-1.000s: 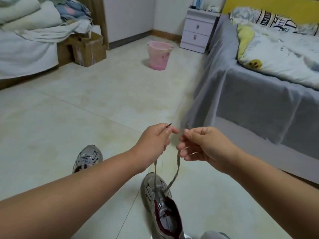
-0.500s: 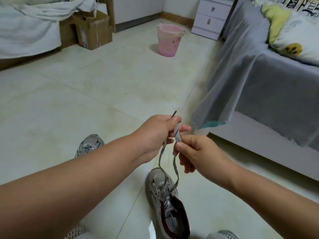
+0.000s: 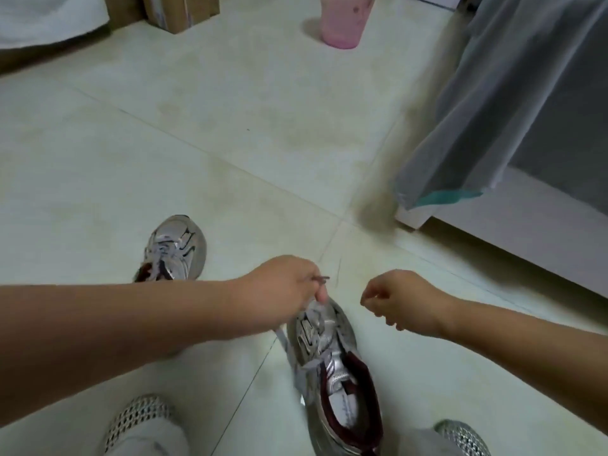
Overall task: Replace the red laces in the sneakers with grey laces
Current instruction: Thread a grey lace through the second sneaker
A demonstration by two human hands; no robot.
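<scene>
The left hand (image 3: pixel 283 291) is pinching the dark-tipped end of a grey lace (image 3: pixel 320 280) between thumb and fingers, right above the toe of the near sneaker (image 3: pixel 332 363). From the pinch the lace is running down to the front eyelets of that sneaker, and another stretch of it is trailing along the shoe's left side toward the floor (image 3: pixel 230 126), though motion blur is making its exact path hard to follow. The right hand (image 3: pixel 399 299) is hovering just to the right of the sneaker's toe with its fingers curled loosely; it appears to be holding nothing, apart from the lace and the shoe.

The near sneaker is lying on the tiled floor between the person's knees, toe pointing away, its dark red lining showing around the open collar. A second sneaker (image 3: pixel 176 248) of the same silver-grey kind is sitting further off to the left, partly hidden behind the left forearm, with pale lacing over its tongue.

At the top, a pink bin (image 3: pixel 342 21) is standing on the floor near a cardboard box (image 3: pixel 177 11). On the right a grey bedsheet (image 3: pixel 493 110) is hanging over the side of a bed.
</scene>
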